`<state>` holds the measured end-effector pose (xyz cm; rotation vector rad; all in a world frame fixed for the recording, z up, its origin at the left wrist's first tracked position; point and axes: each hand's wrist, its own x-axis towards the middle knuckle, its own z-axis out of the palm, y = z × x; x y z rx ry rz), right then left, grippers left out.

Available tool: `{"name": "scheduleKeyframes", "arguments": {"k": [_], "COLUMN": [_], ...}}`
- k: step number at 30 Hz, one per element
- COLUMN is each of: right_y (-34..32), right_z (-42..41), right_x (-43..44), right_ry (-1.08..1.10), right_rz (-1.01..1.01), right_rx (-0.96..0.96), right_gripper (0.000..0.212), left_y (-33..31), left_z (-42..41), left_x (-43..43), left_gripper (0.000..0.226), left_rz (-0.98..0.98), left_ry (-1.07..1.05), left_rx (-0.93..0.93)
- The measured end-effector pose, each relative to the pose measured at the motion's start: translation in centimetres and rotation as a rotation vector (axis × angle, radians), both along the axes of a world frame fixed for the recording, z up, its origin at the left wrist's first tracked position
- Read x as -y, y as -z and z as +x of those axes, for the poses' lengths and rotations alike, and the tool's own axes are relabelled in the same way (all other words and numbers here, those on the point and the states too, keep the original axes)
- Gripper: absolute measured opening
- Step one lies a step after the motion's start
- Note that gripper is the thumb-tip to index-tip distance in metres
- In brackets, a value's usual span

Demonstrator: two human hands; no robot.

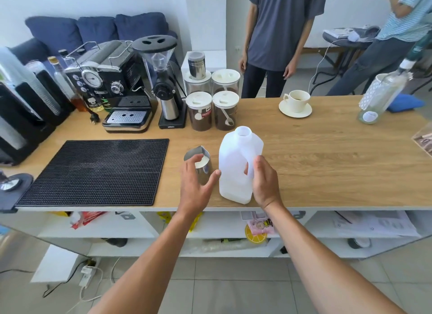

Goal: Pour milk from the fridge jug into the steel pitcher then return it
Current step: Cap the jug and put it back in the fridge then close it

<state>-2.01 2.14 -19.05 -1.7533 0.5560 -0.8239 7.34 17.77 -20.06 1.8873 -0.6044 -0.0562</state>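
The milk jug, white plastic with its cap off and its mouth open, stands upright on the table close to the front edge. Our right hand has its grip closed round the jug's handle, with the fingers curled through the opening.

Just to the left of the jug stands the steel pitcher, upright, with milk showing inside it. Our left hand is over the near side of the pitcher. Its grip is wide and loose, the fingers are spread above the rim, and the thumb reaches toward the jug. We cannot tell whether this hand touches the pitcher.

Further left, a black mesh mat lies flat on the table. Behind it are an espresso machine and a coffee grinder, with four lidded canisters beside them, two of them dark with coffee. A white cup on a saucer sits toward the far edge, well apart from the jug, and a glass bottle stands at the right end.

Two people stand beyond the table, one in a grey shirt and one in a striped shirt. A blue sofa stands against the back wall. White shelves under the table hold papers and packets.
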Motion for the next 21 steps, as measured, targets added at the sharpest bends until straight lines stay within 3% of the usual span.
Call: {"name": "scheduleKeyframes", "arguments": {"k": [2, 5, 7, 12, 17, 21], "right_y": [1.0, 2.8, 4.4, 7.1, 7.2, 8.0], "right_z": [-1.0, -3.4, -5.3, -7.2, -5.9, -5.0], "right_x": [1.2, 3.5, 4.9, 5.9, 6.1, 6.9], "right_ry": [0.104, 0.252, 0.258, 0.041, 0.053, 0.022], "right_rz": [-0.051, 0.024, 0.013, -0.109, -0.154, -0.216], "right_rx": [-0.022, -0.16, -0.324, -0.706, -0.835, -0.895], "right_gripper": [0.032, 0.023, 0.027, 0.044, 0.06, 0.065], "left_y": [-0.7, -1.6, -2.2, -2.6, -2.9, -2.0], "left_z": [-0.2, -0.4, -0.8, 0.0, 0.4, 0.3], "left_x": [1.0, 2.5, 3.6, 5.7, 6.2, 6.2], "left_gripper": [0.076, 0.092, 0.098, 0.102, 0.068, 0.06], "left_rz": [-0.001, -0.011, -0.019, -0.002, 0.008, 0.012], "left_ry": [0.063, 0.137, 0.181, 0.2, 0.163, 0.139], "left_rx": [-0.062, -0.184, -0.22, -0.256, -0.267, -0.273]}}
